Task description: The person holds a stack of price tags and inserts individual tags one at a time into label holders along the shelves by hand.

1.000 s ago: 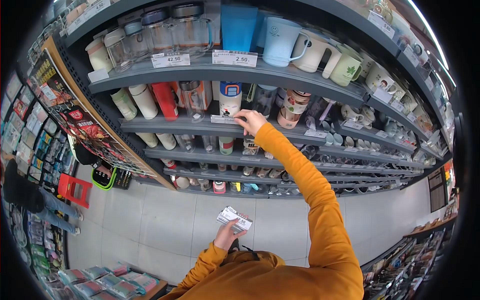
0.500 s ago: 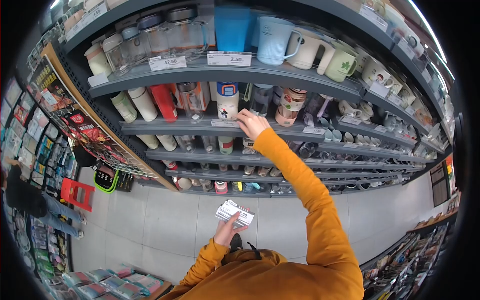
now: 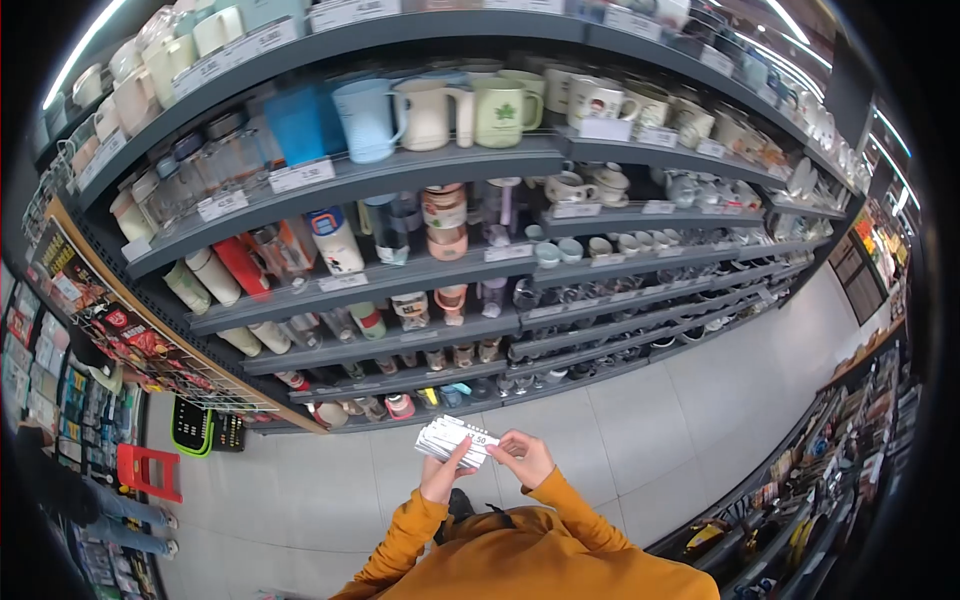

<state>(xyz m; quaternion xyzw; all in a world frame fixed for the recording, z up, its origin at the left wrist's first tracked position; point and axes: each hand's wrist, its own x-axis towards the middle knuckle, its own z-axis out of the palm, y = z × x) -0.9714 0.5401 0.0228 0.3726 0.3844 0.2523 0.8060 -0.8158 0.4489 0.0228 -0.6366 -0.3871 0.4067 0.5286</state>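
A stack of white price tags point(image 3: 448, 436), slightly fanned, is held in front of my body over the floor. My left hand point(image 3: 442, 477) grips it from below, with the thumb laid across the top tag, where "7.50" can be read in part. At the stack's right edge, my right hand point(image 3: 525, 459) pinches the end of a tag between thumb and fingers. Whether it holds one tag or more I cannot tell. Beyond both hands stands the shelf unit, with a price label point(image 3: 343, 282) on the rail under a white bottle with a blue lid point(image 3: 336, 240).
Mugs such as a green one point(image 3: 505, 113), a blue pitcher point(image 3: 366, 117) and glass cups fill the shelves. At left are a red stool point(image 3: 150, 472), a green-rimmed black basket point(image 3: 191, 428) and a person in jeans point(image 3: 125, 520). Another stocked shelf point(image 3: 790, 530) runs along the right.
My right hand has come down from the shelf rail below the blue-lidded bottle to the tags in my left hand. The view has swung right along the shelves.
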